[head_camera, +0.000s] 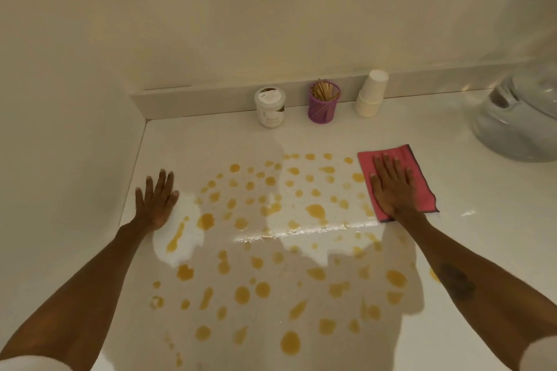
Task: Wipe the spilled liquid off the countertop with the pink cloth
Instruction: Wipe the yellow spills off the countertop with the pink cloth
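Flat on the white countertop (470, 244), the pink cloth (419, 169) lies at the right edge of the spilled liquid (262, 220), a scatter of amber drops. The right hand (391, 187) presses on it, fingers spread open. The left hand (156, 202) rests flat, open, left of the drops. Behind stand 1 white jar (270, 107), 1 purple toothpick holder (323, 105) and stacked paper cups (371, 93)
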Motion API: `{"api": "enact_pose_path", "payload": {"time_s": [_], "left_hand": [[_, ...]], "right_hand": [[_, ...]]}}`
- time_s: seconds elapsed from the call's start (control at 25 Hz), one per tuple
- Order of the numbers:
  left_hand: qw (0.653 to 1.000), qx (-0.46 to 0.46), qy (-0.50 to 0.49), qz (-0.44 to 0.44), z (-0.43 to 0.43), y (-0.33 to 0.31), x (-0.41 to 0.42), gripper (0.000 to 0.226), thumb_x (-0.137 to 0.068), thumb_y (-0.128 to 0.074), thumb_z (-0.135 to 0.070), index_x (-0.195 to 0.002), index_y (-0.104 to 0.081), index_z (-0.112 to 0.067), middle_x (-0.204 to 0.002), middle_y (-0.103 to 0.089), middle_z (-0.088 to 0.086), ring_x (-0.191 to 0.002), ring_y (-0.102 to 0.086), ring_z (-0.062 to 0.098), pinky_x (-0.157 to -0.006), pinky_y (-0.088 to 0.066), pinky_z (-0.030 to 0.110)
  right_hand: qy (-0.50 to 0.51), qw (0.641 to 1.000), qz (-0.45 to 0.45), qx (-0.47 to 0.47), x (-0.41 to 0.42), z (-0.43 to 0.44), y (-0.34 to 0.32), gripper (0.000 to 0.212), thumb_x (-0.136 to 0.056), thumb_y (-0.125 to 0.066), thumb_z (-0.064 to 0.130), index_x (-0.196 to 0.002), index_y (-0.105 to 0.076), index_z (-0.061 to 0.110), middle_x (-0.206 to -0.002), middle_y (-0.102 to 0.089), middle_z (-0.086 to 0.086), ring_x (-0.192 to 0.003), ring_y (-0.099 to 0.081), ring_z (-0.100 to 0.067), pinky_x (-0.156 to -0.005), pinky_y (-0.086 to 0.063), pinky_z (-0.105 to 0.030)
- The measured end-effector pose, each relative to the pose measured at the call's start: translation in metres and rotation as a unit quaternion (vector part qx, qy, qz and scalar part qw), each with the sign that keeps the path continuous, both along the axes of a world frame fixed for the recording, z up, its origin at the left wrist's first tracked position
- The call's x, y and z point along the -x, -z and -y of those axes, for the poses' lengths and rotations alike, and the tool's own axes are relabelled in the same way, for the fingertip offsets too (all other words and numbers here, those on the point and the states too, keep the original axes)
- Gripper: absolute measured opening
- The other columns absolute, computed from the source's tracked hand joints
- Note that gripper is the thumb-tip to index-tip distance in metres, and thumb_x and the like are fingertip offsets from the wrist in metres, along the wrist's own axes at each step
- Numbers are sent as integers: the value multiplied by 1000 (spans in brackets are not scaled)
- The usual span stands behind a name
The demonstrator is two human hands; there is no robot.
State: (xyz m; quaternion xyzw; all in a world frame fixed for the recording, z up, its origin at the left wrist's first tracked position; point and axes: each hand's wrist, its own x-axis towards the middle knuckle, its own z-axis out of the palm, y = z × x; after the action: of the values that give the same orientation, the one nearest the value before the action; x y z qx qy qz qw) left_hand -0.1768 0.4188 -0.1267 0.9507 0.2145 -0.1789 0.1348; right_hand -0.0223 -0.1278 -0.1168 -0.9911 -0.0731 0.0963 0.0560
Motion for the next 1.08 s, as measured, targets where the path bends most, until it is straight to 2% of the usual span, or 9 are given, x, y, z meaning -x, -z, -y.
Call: {"api": "enact_pose_path", "payload": {"time_s": [0.2, 0.4, 0.52, 0.6, 0.72, 0.88, 1.0, 1.08], "left_hand": [[1000, -1, 1, 14, -10, 12, -2, 61, -104, -14, -45, -156, 12, -27, -165, 20, -7, -153, 19, 25, -120, 13, 51], [999, -11, 8, 30, -10, 14, 0, 61, -103, -13, -46, -156, 11, -27, -165, 19, -6, -153, 17, 26, -121, 11, 52], [999, -22, 14, 32, -6, 13, 4, 61, -104, -12, -45, -156, 12, -26, -165, 19, -5, -153, 18, 27, -121, 11, 53], [999, -10, 7, 32, -6, 10, 2, 61, -104, -12, -45, -156, 12, -27, -165, 20, -6, -153, 19, 27, -120, 11, 54], [999, -9, 10, 50, -9, 16, 4, 60, -103, -11, -48, -155, 13, -30, -164, 21, -8, -153, 20, 26, -120, 12, 54], [998, -13, 15, 67, -11, 23, 6, 60, -102, -10, -49, -154, 14, -32, -162, 23, -11, -152, 20, 24, -121, 13, 52], [998, -3, 17, 63, -11, 17, 5, 61, -102, -11, -49, -154, 15, -31, -163, 23, -10, -152, 21, 24, -121, 15, 51], [999, 3, 19, 51, -9, 11, 6, 61, -103, -12, -48, -155, 15, -29, -164, 23, -8, -152, 22, 25, -121, 15, 52]], "right_hand": [[-14, 999, -16, -37, -34, -60, -15, 60, -111, -18, 39, -164, -1, 17, -172, 4, -7, -160, 6, -28, -130, 0, -48], [-151, 987, -22, -40, 6, -151, -7, 59, -110, -16, 43, -164, -1, 23, -172, 3, 0, -160, 6, -25, -129, -3, -47], [-214, 976, -21, -24, 30, -124, 1, 58, -110, -17, 45, -163, -1, 30, -172, 2, 6, -160, 3, -19, -128, -5, -45], [-179, 984, -15, -14, 19, -99, 1, 58, -109, -19, 47, -163, -3, 32, -172, -1, 7, -160, 1, -18, -127, -7, -46], [-124, 992, -4, -6, -13, -108, 0, 60, -109, -18, 48, -164, -2, 28, -172, 2, 3, -160, 5, -22, -129, 1, -50], [-165, 986, -1, -30, -23, -202, 3, 59, -110, -16, 45, -164, 2, 27, -172, 6, -1, -160, 9, -27, -127, 6, -56], [-240, 970, -12, -43, 24, -268, 5, 59, -108, -8, 49, -163, 5, 32, -172, 9, 0, -159, 12, -27, -127, 9, -55], [-325, 945, -17, -27, 67, -267, 11, 60, -105, -2, 54, -162, 8, 35, -171, 11, 3, -158, 15, -25, -127, 12, -54]]}}
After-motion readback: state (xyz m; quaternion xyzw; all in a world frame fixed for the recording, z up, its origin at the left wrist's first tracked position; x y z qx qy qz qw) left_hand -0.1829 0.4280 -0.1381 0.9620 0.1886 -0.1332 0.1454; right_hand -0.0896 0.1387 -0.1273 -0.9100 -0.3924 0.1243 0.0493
